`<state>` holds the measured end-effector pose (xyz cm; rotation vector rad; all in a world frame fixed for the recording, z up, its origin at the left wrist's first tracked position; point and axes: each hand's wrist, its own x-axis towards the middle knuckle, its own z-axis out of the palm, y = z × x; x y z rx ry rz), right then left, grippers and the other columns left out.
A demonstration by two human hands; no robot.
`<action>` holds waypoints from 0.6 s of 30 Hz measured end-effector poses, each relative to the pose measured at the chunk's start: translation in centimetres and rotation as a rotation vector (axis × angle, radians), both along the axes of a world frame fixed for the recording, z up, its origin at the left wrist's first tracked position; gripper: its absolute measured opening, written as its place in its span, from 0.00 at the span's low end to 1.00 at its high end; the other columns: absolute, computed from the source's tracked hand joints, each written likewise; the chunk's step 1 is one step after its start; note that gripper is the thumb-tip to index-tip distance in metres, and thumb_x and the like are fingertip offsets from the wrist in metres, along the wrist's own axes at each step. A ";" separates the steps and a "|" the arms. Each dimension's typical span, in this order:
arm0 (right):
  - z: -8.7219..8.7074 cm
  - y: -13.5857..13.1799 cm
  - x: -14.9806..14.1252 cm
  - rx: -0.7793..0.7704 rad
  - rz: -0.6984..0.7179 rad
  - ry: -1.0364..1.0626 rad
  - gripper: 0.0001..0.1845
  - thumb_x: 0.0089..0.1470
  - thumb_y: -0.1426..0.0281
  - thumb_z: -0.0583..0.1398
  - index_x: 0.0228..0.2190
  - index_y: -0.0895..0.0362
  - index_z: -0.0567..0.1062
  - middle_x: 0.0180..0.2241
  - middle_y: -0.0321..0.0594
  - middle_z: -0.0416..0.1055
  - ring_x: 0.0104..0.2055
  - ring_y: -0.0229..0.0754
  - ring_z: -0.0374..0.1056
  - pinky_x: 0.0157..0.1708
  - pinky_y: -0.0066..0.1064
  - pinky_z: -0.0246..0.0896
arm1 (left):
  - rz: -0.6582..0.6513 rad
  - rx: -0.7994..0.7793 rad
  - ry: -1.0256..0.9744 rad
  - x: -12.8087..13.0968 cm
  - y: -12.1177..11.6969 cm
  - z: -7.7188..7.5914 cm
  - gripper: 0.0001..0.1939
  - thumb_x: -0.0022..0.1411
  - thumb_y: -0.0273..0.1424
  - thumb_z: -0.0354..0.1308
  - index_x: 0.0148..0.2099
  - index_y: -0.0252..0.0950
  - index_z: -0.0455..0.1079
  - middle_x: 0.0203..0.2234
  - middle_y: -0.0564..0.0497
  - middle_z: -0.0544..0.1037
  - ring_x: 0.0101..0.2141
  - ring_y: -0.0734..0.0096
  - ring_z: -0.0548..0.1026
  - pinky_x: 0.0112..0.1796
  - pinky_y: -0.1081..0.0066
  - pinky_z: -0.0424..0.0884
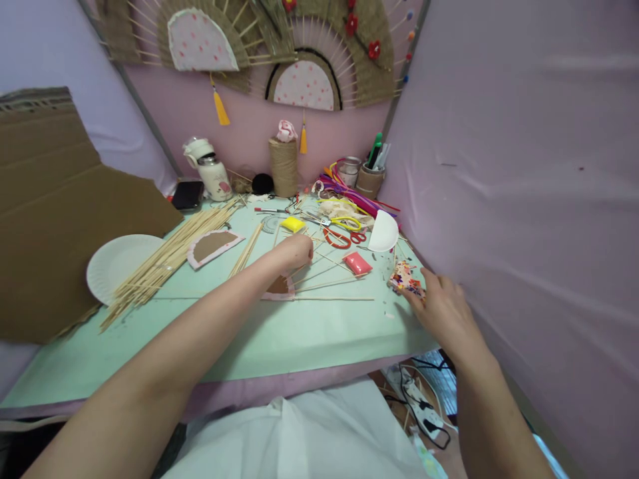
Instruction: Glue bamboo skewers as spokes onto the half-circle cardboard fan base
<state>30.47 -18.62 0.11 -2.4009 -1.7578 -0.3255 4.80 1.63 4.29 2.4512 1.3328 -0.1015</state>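
Note:
My left hand (297,251) is closed above the middle of the table; its fingertips are turned away, so what they hold, if anything, is hidden. Under it lies a half-round brown cardboard piece (278,286) with a pink edge, from which thin wooden sticks (329,286) fan out to the right. At the table's right edge my right hand (446,303) has its thumb and fingers around a small floral-patterned object (405,278) of a kind I cannot make out. A pink packet (357,263) lies between the two hands.
Yellow-handled scissors (344,223), red-handled scissors (337,238) and a yellow packet (293,224) lie behind my left hand. On the left are a bundle of sticks (170,259), a second half-round piece (212,247), a paper plate (107,263) and a large cardboard sheet (60,219).

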 end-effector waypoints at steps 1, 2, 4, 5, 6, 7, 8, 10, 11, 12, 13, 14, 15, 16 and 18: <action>0.3 0.0 -0.2 0.009 0.005 0.006 0.31 0.63 0.54 0.54 0.57 0.65 0.65 0.45 0.58 0.71 0.46 0.58 0.66 0.44 0.42 0.60 | -0.005 -0.001 0.006 0.0 0.0 0.0 0.04 0.44 0.25 0.62 0.25 0.39 0.77 0.19 0.49 0.78 0.28 0.64 0.76 0.31 0.73 0.65; 0.6 0.0 -0.4 0.017 0.014 0.014 0.31 0.63 0.54 0.53 0.57 0.64 0.66 0.45 0.58 0.71 0.46 0.58 0.66 0.44 0.42 0.60 | -0.010 0.000 0.012 0.1 0.0 0.0 0.04 0.45 0.25 0.62 0.25 0.38 0.77 0.19 0.49 0.78 0.28 0.64 0.76 0.32 0.72 0.66; 1.1 0.1 -0.8 0.028 0.036 0.028 0.31 0.63 0.55 0.53 0.57 0.65 0.66 0.46 0.58 0.70 0.47 0.57 0.66 0.45 0.42 0.60 | -0.014 0.003 0.024 0.1 -0.1 0.0 0.05 0.46 0.25 0.62 0.27 0.38 0.78 0.22 0.47 0.79 0.29 0.62 0.77 0.33 0.71 0.66; 1.2 0.2 -1.0 0.030 0.047 0.035 0.30 0.63 0.55 0.53 0.57 0.65 0.67 0.46 0.58 0.70 0.47 0.57 0.66 0.45 0.42 0.60 | -0.014 0.004 0.030 0.2 -0.1 0.0 0.06 0.46 0.24 0.62 0.29 0.37 0.79 0.23 0.46 0.80 0.30 0.62 0.77 0.33 0.71 0.66; 1.2 0.3 -1.2 0.028 0.056 0.042 0.30 0.63 0.56 0.53 0.57 0.64 0.67 0.46 0.58 0.70 0.48 0.57 0.66 0.46 0.42 0.60 | -0.013 0.004 0.035 0.2 -0.1 0.0 0.07 0.47 0.24 0.62 0.30 0.37 0.79 0.25 0.46 0.81 0.30 0.62 0.77 0.34 0.71 0.66; 1.2 0.4 -1.3 0.023 0.062 0.051 0.29 0.63 0.56 0.53 0.57 0.64 0.67 0.46 0.57 0.70 0.48 0.57 0.66 0.46 0.42 0.60 | -0.012 0.002 0.041 0.2 -0.1 0.1 0.08 0.47 0.24 0.61 0.31 0.36 0.80 0.26 0.45 0.81 0.31 0.62 0.77 0.34 0.71 0.67; 1.2 0.5 -1.3 0.018 0.065 0.061 0.29 0.63 0.56 0.53 0.57 0.64 0.68 0.47 0.57 0.70 0.47 0.57 0.67 0.45 0.42 0.61 | -0.012 -0.002 0.047 0.2 -0.2 0.1 0.09 0.47 0.24 0.61 0.32 0.36 0.80 0.26 0.45 0.81 0.31 0.62 0.77 0.34 0.71 0.67; 0.9 0.7 -1.4 0.018 0.072 0.080 0.28 0.63 0.57 0.53 0.56 0.63 0.68 0.47 0.57 0.70 0.47 0.57 0.67 0.46 0.43 0.61 | -0.011 -0.012 0.056 0.3 -0.3 0.2 0.10 0.47 0.23 0.61 0.33 0.36 0.80 0.26 0.45 0.81 0.31 0.62 0.77 0.35 0.71 0.67; 0.8 0.8 -1.3 0.024 0.074 0.086 0.28 0.63 0.57 0.53 0.56 0.62 0.69 0.47 0.57 0.71 0.47 0.57 0.67 0.46 0.43 0.61 | -0.010 -0.018 0.059 0.3 -0.4 0.3 0.10 0.47 0.23 0.61 0.34 0.36 0.80 0.26 0.45 0.81 0.31 0.62 0.78 0.35 0.71 0.67; 0.6 0.9 -1.3 0.032 0.075 0.089 0.28 0.63 0.56 0.53 0.56 0.62 0.69 0.47 0.57 0.71 0.47 0.57 0.67 0.46 0.43 0.61 | -0.010 -0.022 0.061 0.4 -0.5 0.4 0.11 0.47 0.23 0.61 0.34 0.36 0.80 0.26 0.45 0.81 0.31 0.61 0.78 0.35 0.71 0.68; 0.5 0.9 -1.3 0.039 0.077 0.091 0.28 0.63 0.56 0.53 0.56 0.62 0.69 0.47 0.57 0.71 0.47 0.57 0.66 0.46 0.43 0.61 | -0.009 -0.024 0.064 0.4 -0.6 0.4 0.11 0.48 0.23 0.61 0.34 0.36 0.80 0.26 0.45 0.81 0.32 0.61 0.78 0.35 0.71 0.68; 0.4 0.9 -1.3 0.044 0.080 0.093 0.28 0.63 0.56 0.52 0.56 0.62 0.69 0.47 0.57 0.71 0.47 0.57 0.66 0.46 0.43 0.61 | -0.008 -0.024 0.066 0.4 -0.6 0.5 0.11 0.48 0.23 0.61 0.35 0.36 0.80 0.26 0.45 0.81 0.32 0.61 0.78 0.35 0.71 0.67; 0.4 0.9 -1.3 0.049 0.082 0.095 0.28 0.63 0.56 0.52 0.56 0.63 0.69 0.47 0.57 0.71 0.47 0.57 0.66 0.47 0.44 0.61 | -0.008 -0.022 0.069 0.4 -0.7 0.6 0.11 0.48 0.23 0.62 0.35 0.36 0.80 0.27 0.45 0.82 0.33 0.61 0.78 0.35 0.72 0.67; 0.3 0.9 -1.3 0.055 0.085 0.097 0.28 0.63 0.56 0.52 0.56 0.63 0.70 0.47 0.57 0.71 0.47 0.58 0.66 0.47 0.44 0.61 | -0.008 -0.017 0.072 0.5 -0.7 0.7 0.11 0.48 0.23 0.62 0.35 0.36 0.80 0.29 0.44 0.82 0.33 0.61 0.78 0.35 0.72 0.67; 0.3 0.9 -1.4 0.066 0.094 0.095 0.28 0.63 0.57 0.53 0.55 0.63 0.70 0.47 0.57 0.71 0.47 0.58 0.66 0.47 0.45 0.61 | -0.010 -0.009 0.082 0.6 -0.8 0.8 0.11 0.47 0.22 0.61 0.35 0.36 0.80 0.30 0.44 0.82 0.33 0.61 0.78 0.34 0.72 0.67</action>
